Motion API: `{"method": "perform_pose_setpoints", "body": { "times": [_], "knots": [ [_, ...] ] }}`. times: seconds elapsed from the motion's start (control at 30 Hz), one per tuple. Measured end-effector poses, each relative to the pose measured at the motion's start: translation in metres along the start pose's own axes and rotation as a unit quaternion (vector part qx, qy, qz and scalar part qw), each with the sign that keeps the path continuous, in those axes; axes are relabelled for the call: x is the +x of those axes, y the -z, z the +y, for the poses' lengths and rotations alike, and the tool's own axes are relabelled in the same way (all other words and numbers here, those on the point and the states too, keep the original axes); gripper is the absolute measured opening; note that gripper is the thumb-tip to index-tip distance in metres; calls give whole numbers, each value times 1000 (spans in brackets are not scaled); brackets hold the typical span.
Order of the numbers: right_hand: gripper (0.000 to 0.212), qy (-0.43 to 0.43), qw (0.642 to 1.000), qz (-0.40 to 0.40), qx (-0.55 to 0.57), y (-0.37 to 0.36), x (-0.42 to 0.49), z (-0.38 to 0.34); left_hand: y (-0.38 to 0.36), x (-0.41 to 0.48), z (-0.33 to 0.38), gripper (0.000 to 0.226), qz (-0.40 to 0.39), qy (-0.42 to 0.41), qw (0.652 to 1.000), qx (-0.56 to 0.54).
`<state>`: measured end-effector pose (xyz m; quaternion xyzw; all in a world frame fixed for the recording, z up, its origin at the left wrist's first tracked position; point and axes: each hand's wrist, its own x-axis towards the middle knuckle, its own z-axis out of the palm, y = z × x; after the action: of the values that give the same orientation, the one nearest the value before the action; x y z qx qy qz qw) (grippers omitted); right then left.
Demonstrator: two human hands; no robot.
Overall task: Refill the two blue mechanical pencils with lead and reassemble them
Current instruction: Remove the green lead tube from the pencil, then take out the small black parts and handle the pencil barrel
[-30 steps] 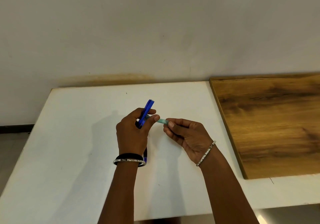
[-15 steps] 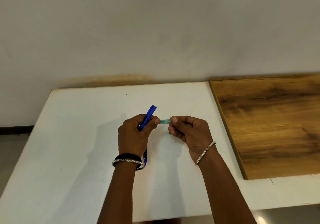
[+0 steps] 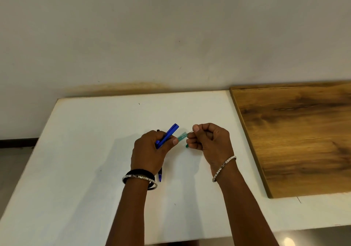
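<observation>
Above the white table (image 3: 85, 150), our left hand (image 3: 150, 154) grips both blue pencils (image 3: 168, 133) and the green lead tube (image 3: 182, 137); our right hand (image 3: 210, 141) pinches a thin lead (image 3: 190, 132) at the tube's mouth

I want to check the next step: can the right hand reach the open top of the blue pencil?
Probably yes: the right hand is close beside the blue pencil, whose top end sticks out free.
</observation>
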<state>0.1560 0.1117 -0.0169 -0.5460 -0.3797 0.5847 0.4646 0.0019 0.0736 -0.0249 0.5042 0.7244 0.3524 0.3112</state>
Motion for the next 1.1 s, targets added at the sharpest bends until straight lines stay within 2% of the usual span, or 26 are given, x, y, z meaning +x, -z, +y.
{"method": "perform_pose_setpoints", "body": {
  "times": [0.23, 0.37, 0.43, 0.6, 0.77, 0.93, 1.1],
  "knots": [
    [18, 5, 997, 75, -12, 6, 4, 3, 2, 1, -9, 19, -12, 25, 999, 21],
    [11, -4, 992, 125, 20, 12, 6, 1, 2, 0, -6, 30, -12, 38, 997, 70],
    [11, -3, 990, 142, 15, 13, 6, 1, 0, -2, -1, 28, -23, 41, 993, 105],
    [11, -2, 989, 144, -18, 10, 8, 4, -6, -6, 5, 28, -36, 45, 979, 195],
    [13, 2, 992, 125, -29, 9, 8, 4, -10, -6, 4, 30, -37, 44, 971, 230],
    [15, 25, 993, 108, -28, 7, 8, 3, -8, -4, 4, 34, -31, 24, 981, 188],
    [17, 84, 991, 106, -19, 7, 7, -5, -6, -1, 7, 31, 1, -17, 1000, 15]
  ]
}}
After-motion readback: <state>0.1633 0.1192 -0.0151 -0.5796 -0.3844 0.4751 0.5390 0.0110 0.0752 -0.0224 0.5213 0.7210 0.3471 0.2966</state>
